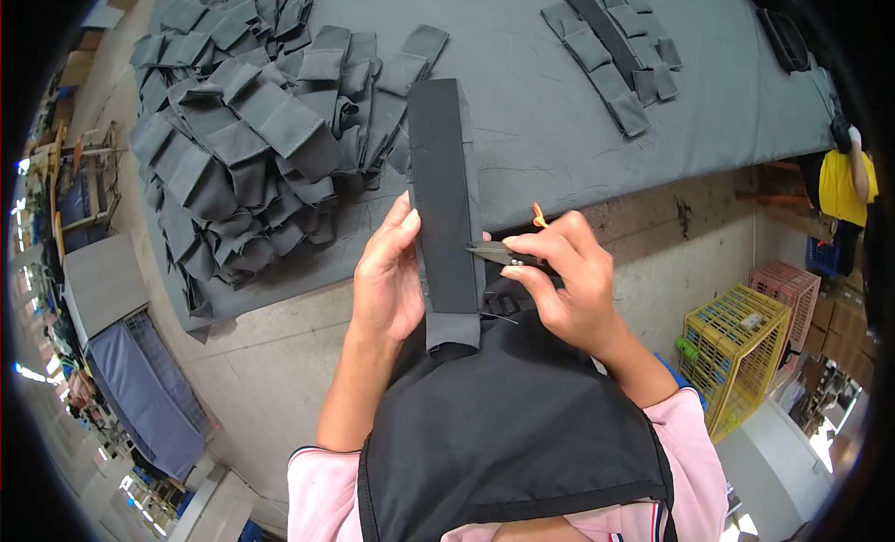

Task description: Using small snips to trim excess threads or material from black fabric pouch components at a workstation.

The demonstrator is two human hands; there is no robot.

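Note:
A long dark grey fabric strip (441,197) with a folded lower end stands lengthwise before me, its far end over the table edge. My left hand (390,272) grips its left edge, thumb on the front and the other fingers hidden behind. In my right hand (571,279) is a small pair of dark thread snips (499,254), pinched between thumb and fingers. The snips' tips touch or nearly touch the strip's right edge. An orange loop (540,216) shows by the right fingers. A loose thread sticks out near the strip's lower end.
A big heap of grey sewn fabric pieces (242,141) covers the left of the cloth-covered table (522,160). A smaller stack of strips (611,53) lies at the far right. Yellow plastic crates (736,342) stand on the floor at right. Another person in yellow (846,183) is at the far right.

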